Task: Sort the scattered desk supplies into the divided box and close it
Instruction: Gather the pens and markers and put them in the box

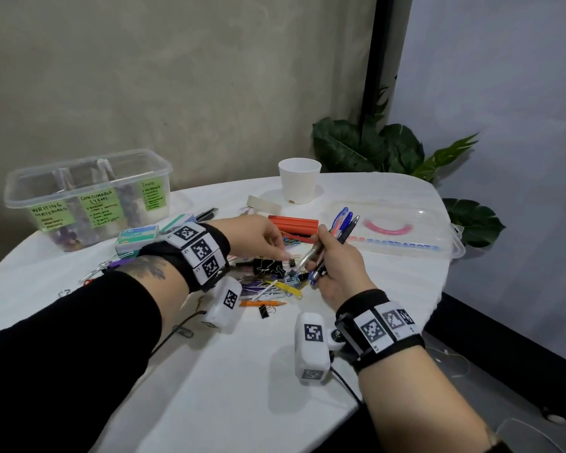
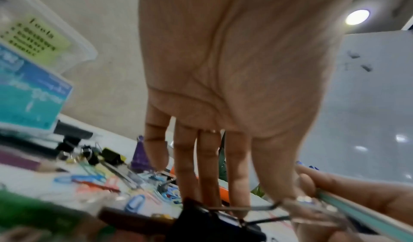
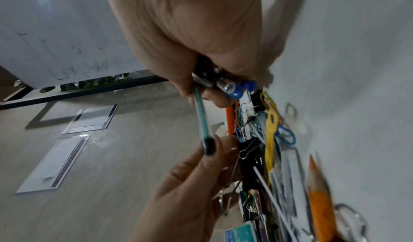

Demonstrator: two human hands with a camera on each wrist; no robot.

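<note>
My right hand (image 1: 319, 250) grips a bundle of blue and black pens (image 1: 345, 223) upright over the white table. A clear pen with a teal refill (image 1: 307, 256) slants down out of that fist toward the left. In the right wrist view my right hand (image 3: 201, 90) grips this pen (image 3: 202, 118), whose black end sits between thumb and finger of my left hand (image 3: 210, 150). My left hand (image 1: 285, 253) reaches over the pile of paper clips and binder clips (image 1: 275, 282). The clear divided box (image 1: 79, 191) with green labels stands open at the far left. Its clear lid (image 1: 389, 210) lies at the right.
A red stapler (image 1: 293, 223) lies behind the pile, staple boxes (image 1: 138, 235) to its left. A white cup (image 1: 299, 179) and a tape roll (image 1: 262, 202) sit further back. An orange pencil (image 1: 262, 303) lies near the pile's front. Plants (image 1: 373, 148) stand beyond the table.
</note>
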